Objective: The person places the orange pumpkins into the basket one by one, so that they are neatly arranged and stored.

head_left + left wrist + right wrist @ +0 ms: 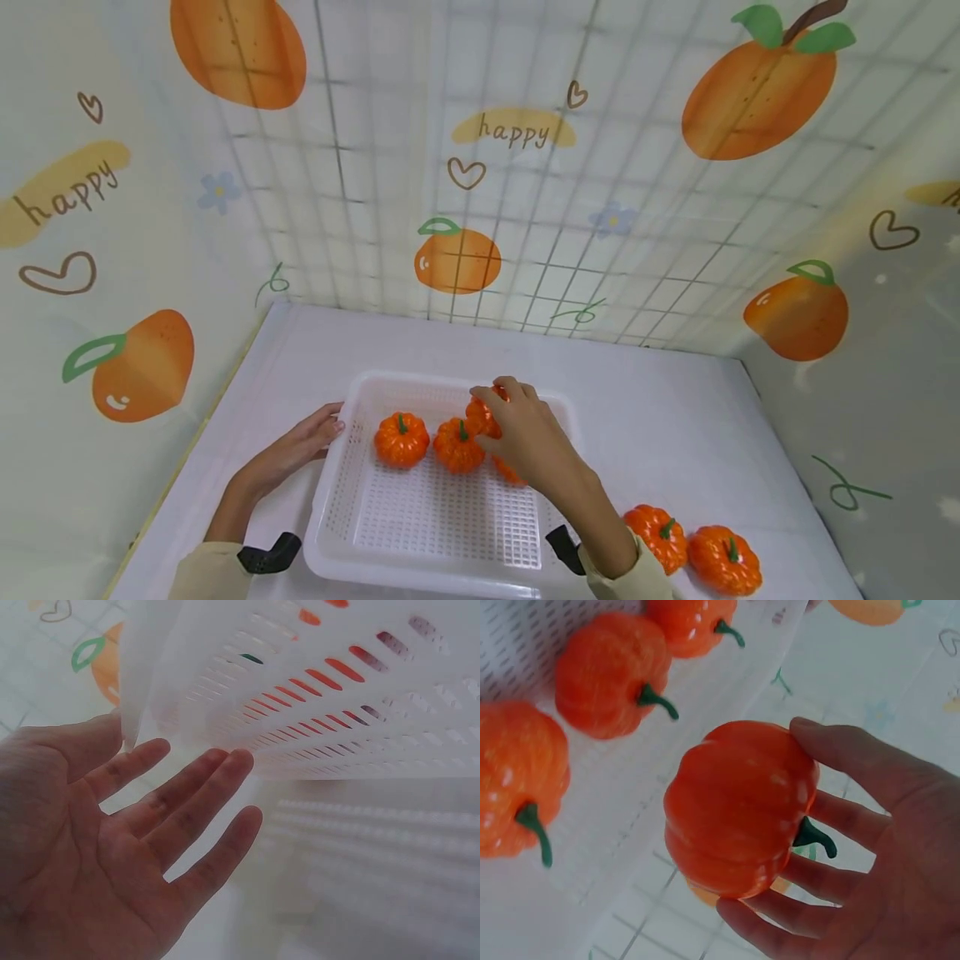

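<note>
With the middle of the white plastic basket [420, 517] as the dial's centre in the head view, the right hand [531, 437] comes in from 4 o'clock, thumb and fingers spread around a glossy orange pumpkin [739, 810], which it holds at about 1 o'clock, apart from the others. In the basket sit a green-stemmed pumpkin [401, 441] at 11 o'clock, a middle pumpkin [456, 447] just beside it near 12, and a partly hidden pumpkin [507, 473] toward 3. The left hand [306, 438], its fingers nearly straight, touches the rim at 10 o'clock. Between 3 and 4 o'clock, outside, an outlying pumpkin [652, 537] and its neighbour [724, 561] rest on the white tabletop [660, 417].
</note>
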A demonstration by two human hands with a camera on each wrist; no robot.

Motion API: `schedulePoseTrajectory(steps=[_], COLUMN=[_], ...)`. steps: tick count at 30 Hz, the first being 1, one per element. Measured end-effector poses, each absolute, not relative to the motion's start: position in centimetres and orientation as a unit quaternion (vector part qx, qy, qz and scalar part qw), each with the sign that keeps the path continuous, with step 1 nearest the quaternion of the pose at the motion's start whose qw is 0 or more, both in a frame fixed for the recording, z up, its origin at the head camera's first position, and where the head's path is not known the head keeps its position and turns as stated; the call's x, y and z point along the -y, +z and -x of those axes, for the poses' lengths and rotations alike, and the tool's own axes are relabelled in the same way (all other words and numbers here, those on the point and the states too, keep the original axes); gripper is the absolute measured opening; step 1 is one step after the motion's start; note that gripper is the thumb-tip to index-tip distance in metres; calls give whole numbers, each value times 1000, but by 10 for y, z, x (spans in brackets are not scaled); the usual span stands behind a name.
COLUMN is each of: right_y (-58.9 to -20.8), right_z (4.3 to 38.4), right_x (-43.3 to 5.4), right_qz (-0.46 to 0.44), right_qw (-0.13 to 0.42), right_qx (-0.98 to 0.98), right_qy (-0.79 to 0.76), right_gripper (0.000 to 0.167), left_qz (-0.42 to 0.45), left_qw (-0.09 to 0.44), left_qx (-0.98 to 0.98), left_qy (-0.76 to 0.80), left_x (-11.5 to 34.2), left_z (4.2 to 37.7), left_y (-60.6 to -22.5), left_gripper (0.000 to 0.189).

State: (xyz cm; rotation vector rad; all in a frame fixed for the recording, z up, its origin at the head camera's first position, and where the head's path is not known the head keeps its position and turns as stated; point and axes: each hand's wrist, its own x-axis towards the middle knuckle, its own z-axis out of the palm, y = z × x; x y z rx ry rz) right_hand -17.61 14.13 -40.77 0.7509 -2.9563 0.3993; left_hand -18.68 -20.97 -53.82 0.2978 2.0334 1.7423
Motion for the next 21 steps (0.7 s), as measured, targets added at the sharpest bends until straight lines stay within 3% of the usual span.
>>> schedulePoseTrajectory(steps=[21], right_y=[-442], right_z=[165], right_x=[-93], right_qz=[-389], right_qw=[-25], right_qx=[917], right_qy=[88], right_gripper=[52], left_qz=[-122], left_qw=[218], left_qx=[-733], left_qy=[633], left_x=[208], left_z=[186], left_y=[-540], left_gripper=[49])
